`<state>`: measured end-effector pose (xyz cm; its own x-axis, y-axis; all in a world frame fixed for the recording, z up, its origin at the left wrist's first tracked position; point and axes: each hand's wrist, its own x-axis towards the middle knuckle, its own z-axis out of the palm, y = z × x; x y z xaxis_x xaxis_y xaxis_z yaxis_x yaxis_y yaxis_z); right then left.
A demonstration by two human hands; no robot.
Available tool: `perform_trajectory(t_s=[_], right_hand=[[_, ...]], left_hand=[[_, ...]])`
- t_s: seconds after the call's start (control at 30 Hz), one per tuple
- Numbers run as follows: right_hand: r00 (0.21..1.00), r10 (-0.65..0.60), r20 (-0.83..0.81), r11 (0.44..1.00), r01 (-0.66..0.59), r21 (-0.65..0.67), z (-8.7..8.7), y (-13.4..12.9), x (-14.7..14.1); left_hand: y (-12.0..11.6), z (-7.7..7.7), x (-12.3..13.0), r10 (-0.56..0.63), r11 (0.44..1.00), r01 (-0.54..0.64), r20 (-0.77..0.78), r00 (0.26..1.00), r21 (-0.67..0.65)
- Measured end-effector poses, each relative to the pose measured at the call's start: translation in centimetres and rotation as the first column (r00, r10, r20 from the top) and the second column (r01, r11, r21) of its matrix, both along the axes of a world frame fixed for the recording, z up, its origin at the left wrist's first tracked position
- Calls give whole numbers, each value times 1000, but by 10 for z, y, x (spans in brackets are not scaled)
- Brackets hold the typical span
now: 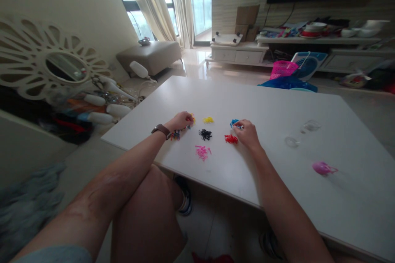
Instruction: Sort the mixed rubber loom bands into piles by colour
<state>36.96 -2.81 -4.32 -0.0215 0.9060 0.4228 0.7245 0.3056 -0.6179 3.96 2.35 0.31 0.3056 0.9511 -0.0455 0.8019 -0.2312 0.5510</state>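
Note:
On the white table lie several small heaps of thin plastic pieces sorted by colour; their exact kind is too small to make out. My left hand, a watch on its wrist, has its fingers pinched beside an orange heap. Under that hand sits a mixed-colour heap. My right hand is closed at the fingertips over the blue heap; what it grips is hidden. Between the hands are the yellow heap, black heap, pink heap and red heap.
To the right stand a clear container, a clear round piece and a pink cup-like item. My legs are under the near table edge. Beyond the table are an ottoman, a pink basket and a low cabinet.

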Motion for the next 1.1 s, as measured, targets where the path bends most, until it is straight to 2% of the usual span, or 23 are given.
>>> perform_trajectory(t_s=[0.23,0.4,0.57,0.77,0.9,1.1], right_hand=[[1000,10,-10,1000,-10,-4,3,-1,-1],[1000,14,-9,1000,-13,5,1,-1,-1],[1000,21,-13,1000,-21,15,3,-2,-2],[1000,23,-11,1000,-23,21,5,-3,-3],[999,35,-14,999,-34,26,7,-5,-5],[995,95,-25,995,-94,36,8,-8,-10]], left_hand=[[-1,7,-6,-56,998,56,28,998,-17],[-3,3,-5,-81,994,82,16,997,-69],[-4,-3,-2,-66,996,64,-26,997,-61],[-4,-1,-1,-91,994,88,-36,995,-64],[-4,4,0,-110,992,111,25,994,-65],[-4,10,6,-74,994,83,137,988,-64]])
